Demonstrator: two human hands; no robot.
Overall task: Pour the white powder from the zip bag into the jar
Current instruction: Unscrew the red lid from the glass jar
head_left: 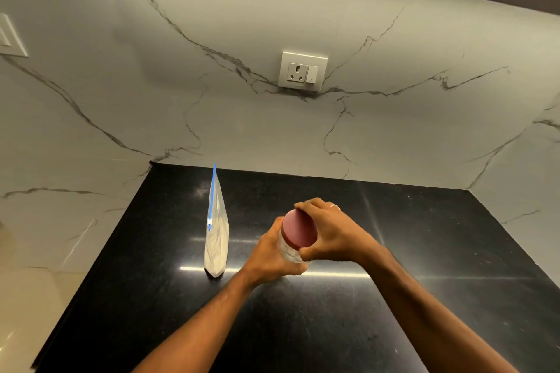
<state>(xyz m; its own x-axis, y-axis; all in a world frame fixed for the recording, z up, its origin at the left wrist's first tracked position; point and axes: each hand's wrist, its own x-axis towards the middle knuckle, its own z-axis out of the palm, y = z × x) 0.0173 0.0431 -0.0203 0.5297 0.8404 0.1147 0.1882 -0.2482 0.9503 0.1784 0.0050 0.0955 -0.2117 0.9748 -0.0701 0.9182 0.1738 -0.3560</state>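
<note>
Hands (330, 233) around seemingly capped jar (292, 253)

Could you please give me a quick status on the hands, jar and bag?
Left hand grips jar; right hand grips its red lid, still on. Zip bag upright, untouched. Nothing in the way.

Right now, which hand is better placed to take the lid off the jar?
Right. The right hand already grips the red lid from above, while the left hand holds the jar body steady; the zip bag stands apart.
</note>
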